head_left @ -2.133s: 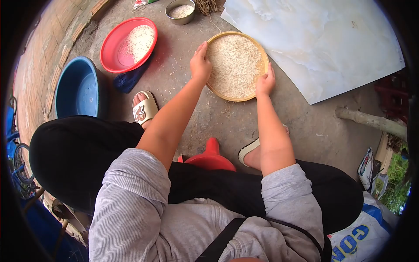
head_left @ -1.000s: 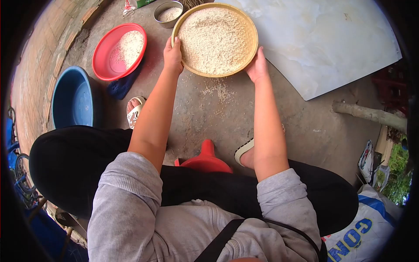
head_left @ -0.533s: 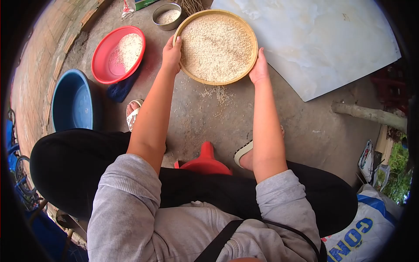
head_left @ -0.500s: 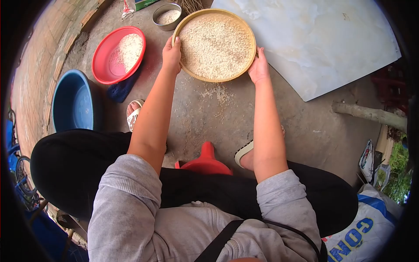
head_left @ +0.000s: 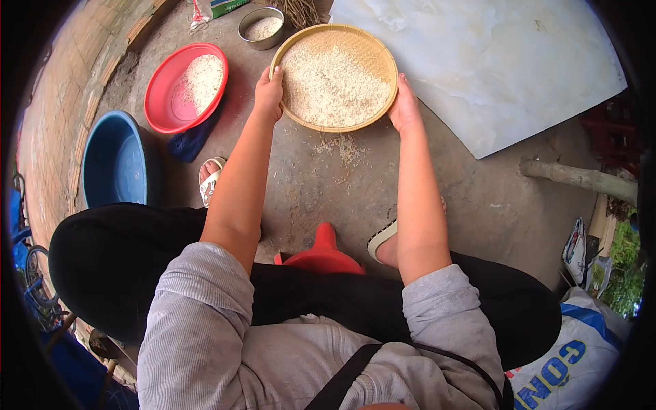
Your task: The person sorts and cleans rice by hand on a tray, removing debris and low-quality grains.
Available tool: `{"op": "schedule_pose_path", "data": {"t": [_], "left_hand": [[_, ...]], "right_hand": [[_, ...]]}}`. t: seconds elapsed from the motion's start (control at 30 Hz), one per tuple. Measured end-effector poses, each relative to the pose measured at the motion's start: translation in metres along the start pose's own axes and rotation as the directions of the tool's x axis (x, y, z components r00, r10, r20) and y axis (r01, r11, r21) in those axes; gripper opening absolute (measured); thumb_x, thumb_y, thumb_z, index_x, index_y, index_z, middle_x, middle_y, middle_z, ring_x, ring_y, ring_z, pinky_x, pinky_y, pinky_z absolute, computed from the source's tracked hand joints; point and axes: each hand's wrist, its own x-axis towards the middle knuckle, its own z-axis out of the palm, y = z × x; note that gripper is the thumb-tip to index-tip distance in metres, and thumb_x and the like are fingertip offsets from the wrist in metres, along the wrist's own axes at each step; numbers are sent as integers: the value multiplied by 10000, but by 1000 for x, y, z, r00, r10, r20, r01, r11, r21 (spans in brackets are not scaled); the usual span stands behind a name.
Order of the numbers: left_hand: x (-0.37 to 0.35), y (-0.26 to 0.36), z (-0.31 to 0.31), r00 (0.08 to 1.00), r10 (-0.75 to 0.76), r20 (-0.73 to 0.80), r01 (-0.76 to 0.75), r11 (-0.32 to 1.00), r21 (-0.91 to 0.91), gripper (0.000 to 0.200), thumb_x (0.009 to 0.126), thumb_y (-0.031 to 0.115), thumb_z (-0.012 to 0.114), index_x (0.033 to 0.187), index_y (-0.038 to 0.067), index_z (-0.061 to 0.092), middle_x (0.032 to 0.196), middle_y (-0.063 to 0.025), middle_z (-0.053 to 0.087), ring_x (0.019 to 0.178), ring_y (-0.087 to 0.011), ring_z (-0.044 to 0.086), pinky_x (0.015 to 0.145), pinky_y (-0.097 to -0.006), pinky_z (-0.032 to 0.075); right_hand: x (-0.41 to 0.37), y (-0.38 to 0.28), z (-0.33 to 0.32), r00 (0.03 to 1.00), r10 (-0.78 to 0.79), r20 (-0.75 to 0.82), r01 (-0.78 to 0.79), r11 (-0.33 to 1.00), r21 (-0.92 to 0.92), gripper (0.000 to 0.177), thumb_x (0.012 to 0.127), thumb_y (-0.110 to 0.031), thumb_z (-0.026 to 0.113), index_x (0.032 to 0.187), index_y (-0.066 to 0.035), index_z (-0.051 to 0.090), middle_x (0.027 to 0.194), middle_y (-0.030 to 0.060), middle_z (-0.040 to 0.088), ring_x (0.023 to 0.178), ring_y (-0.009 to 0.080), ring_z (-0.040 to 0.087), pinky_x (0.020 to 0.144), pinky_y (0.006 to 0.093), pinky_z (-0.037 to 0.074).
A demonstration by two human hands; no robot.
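A round woven winnowing basket (head_left: 372,49) is held out in front of me above the concrete floor. Pale rice grains (head_left: 331,85) lie in it, gathered toward the near and left side, with bare weave showing at the far right. My left hand (head_left: 268,92) is closed on its left rim, thumb on top. On the right rim my right hand (head_left: 404,106) grips from the side, its fingers partly hidden beneath. Scattered grains (head_left: 345,149) lie on the floor just below the near rim.
Left of the basket stand a red basin (head_left: 158,96) holding grain, a blue tub (head_left: 116,160) and a metal bowl (head_left: 263,29) with rice. A marbled sheet (head_left: 492,61) covers the floor at right, near a wooden pole (head_left: 581,178). A red stool (head_left: 324,256) is beneath me.
The basket's far rim has dropped toward me, and its tilt has changed. The grains have slid toward the near left, baring weave at the far right. Both hands keep their hold.
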Motion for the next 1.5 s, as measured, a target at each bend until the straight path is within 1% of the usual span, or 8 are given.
{"op": "schedule_pose_path", "data": {"t": [0.17,0.23,0.4,0.57,0.93,1.07,1.3,1.5], "left_hand": [[3,3,-7,991,-94,97,83,990,111,328,984,251,462,1234,47,519,1029,-63,610,863,-143,598,743,-307,513],[1,-3,-10,1000,-17,9,15,992,125,334,984,252,460,1248,56,515,1029,-62,610,868,-149,600,746,-311,513],[-15,-4,-12,993,-114,-2,114,993,14,311,975,255,483,1211,63,548,967,-29,616,812,-122,570,727,-294,489],[-22,-42,32,998,-58,17,52,968,246,321,963,268,501,1213,73,555,991,-30,606,862,-117,544,769,-275,450],[4,6,-76,981,-185,-49,184,982,-33,202,938,204,522,1061,67,607,901,-45,631,765,-177,614,682,-337,511],[3,-23,-39,992,-112,-58,111,994,-10,212,930,193,531,1081,64,605,903,-24,624,798,-148,585,719,-311,478],[-47,-63,69,990,-141,10,139,984,108,275,913,183,535,1148,47,577,916,-36,610,812,-137,541,744,-296,445],[2,-24,-34,991,-97,-91,99,995,18,231,919,201,549,1090,58,612,898,-38,625,762,-152,587,694,-306,493]], "right_hand": [[-6,9,1,990,25,-136,-38,995,-93,394,991,-280,435,1266,1,459,1247,127,538,1135,222,523,936,346,435],[-5,23,3,990,-36,-134,12,984,-180,384,993,-281,430,1261,-9,472,1236,128,544,1131,218,521,937,340,428],[-2,47,-1,955,-65,-290,-42,936,-349,394,1008,-295,396,1255,4,456,1223,131,554,1091,222,547,913,354,450],[-21,24,-58,943,61,-327,-110,984,-136,377,1014,-279,366,1264,-5,430,1208,141,559,1051,246,583,881,378,492],[-21,84,48,964,-164,-209,52,888,-457,339,992,-236,391,1245,-22,466,1161,146,574,1044,222,542,914,347,412],[-15,69,7,960,-160,-229,63,922,-382,324,1004,-221,384,1236,-16,480,1130,119,592,1016,191,555,890,321,438],[-34,0,-97,929,112,-354,-183,968,-174,339,1017,-242,334,1272,-40,429,1203,155,559,1083,270,572,900,406,486],[-17,68,2,966,-105,-236,3,918,-396,315,1013,-231,358,1243,-40,457,1192,134,559,1081,213,533,921,338,427]]}}
